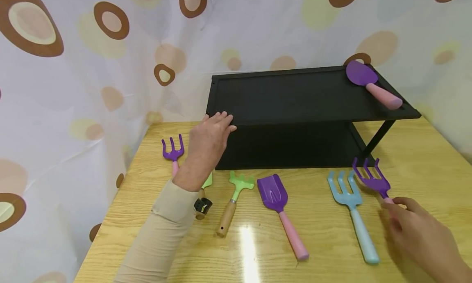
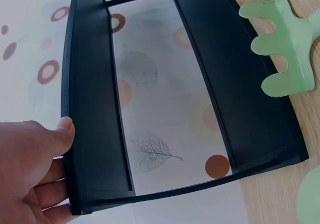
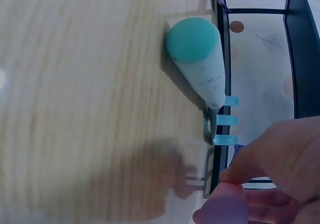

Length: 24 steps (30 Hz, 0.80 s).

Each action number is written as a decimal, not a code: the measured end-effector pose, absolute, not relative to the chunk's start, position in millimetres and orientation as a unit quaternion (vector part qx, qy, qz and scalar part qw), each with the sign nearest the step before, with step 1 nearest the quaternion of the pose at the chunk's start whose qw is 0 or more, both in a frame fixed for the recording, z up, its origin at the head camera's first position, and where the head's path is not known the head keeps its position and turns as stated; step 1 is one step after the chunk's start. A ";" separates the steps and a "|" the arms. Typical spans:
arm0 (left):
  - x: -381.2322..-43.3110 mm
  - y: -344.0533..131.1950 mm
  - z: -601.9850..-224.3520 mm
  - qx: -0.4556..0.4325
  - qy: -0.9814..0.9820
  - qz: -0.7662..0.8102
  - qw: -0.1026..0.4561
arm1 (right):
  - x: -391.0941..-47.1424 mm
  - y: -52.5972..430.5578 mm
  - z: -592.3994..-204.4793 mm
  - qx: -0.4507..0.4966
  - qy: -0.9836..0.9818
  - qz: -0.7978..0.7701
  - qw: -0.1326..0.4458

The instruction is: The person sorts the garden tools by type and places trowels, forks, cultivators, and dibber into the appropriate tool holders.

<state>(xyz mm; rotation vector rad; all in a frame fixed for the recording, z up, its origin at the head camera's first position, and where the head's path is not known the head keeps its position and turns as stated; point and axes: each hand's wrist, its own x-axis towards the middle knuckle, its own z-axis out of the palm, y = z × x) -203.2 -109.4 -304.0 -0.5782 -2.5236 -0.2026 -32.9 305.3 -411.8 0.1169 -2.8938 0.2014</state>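
A two-tier black shelf (image 1: pixel 276 98) stands at the back of the table. My left hand (image 1: pixel 210 139) grips the left edge of its upper board, with the thumb (image 2: pixel 65 129) and fingers on opposite sides in the left wrist view. At the right, my right hand (image 1: pixel 420 229) pinches the pink handle (image 3: pixel 222 204) of a purple hand fork (image 1: pixel 377 184), tines toward the shelf's front right corner. Just left of that lies a light blue hand fork (image 1: pixel 348 199). A purple trowel (image 1: pixel 361 74) with a pink handle rests on the upper board's right end.
On the wooden table (image 1: pixel 177 250) lie a purple shovel (image 1: pixel 273 192), a green rake (image 1: pixel 241 183) with a wooden handle, and another purple hand fork (image 1: pixel 173 154). My left forearm partly hides a second green tool (image 1: pixel 208 180). A patterned curtain (image 1: pixel 110 69) hangs behind.
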 end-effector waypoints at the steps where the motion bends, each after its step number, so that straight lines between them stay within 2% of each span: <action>1: -203.1 -109.9 -303.5 -0.213 -0.936 -0.075 0.270 | -35.2 305.2 -409.9 0.044 -0.989 0.067 0.123; 9: -202.5 -110.9 -302.0 -0.218 -0.934 -0.081 0.273 | -51.7 303.8 -396.4 0.079 -0.978 0.074 0.179; 24: -203.5 -111.5 -303.5 -0.213 -0.937 -0.064 0.270 | -89.7 307.3 -395.9 0.086 -0.980 0.076 0.165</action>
